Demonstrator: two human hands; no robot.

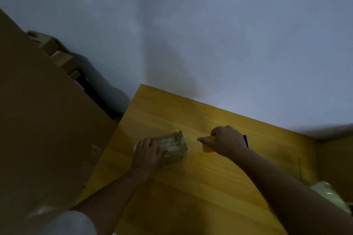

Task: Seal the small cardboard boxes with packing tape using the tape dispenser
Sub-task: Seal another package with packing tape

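A small cardboard box (173,146) wrapped in shiny tape lies on the yellow wooden table (191,187). My left hand (148,153) rests on its near left part, fingers curled over the top. To the right, my right hand (225,142) grips the tape dispenser (207,144), a yellow body with a blue part showing behind the wrist. The index finger lies along its top toward the box. A short gap separates the dispenser from the box.
A large brown cardboard sheet (47,120) leans at the table's left edge. Behind it, stacked small boxes (59,55) stand by the wall. A clear plastic bundle (328,196) lies at the right, near a wooden panel (336,160).
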